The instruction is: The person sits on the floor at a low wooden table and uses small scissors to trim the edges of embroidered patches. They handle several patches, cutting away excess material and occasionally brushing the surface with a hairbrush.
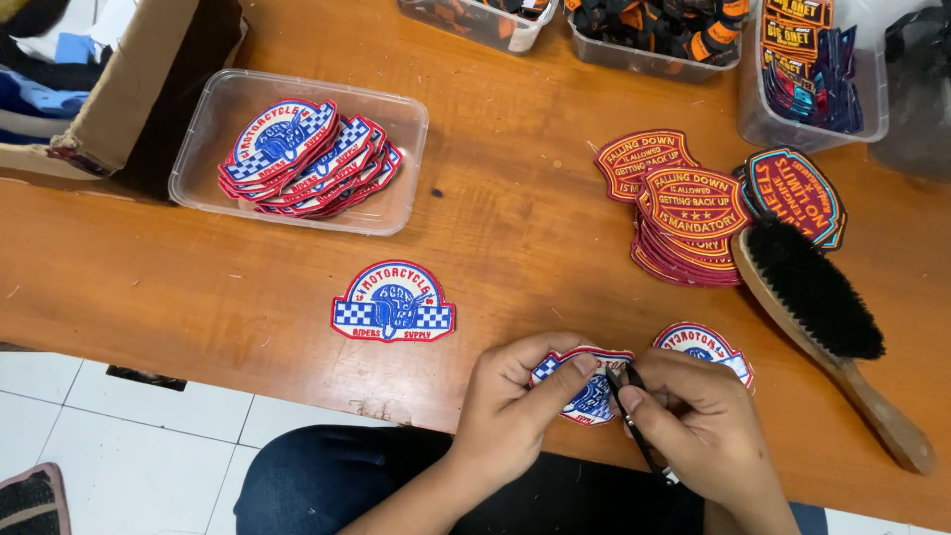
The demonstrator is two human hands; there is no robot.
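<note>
The left hand [515, 406] pinches a blue-and-red patch [584, 391] at the bench [495, 228] edge, grip closed on it. The right hand [698, 421] grips small black snips [634, 421] against the patch. Another patch [705, 347] lies just beside; a brush [822, 317] sits right.

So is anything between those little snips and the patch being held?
Nothing visible. The left hand grips the patch by its edge, and the snips in the right hand already meet its right edge. A second patch lies apart, behind.
</note>
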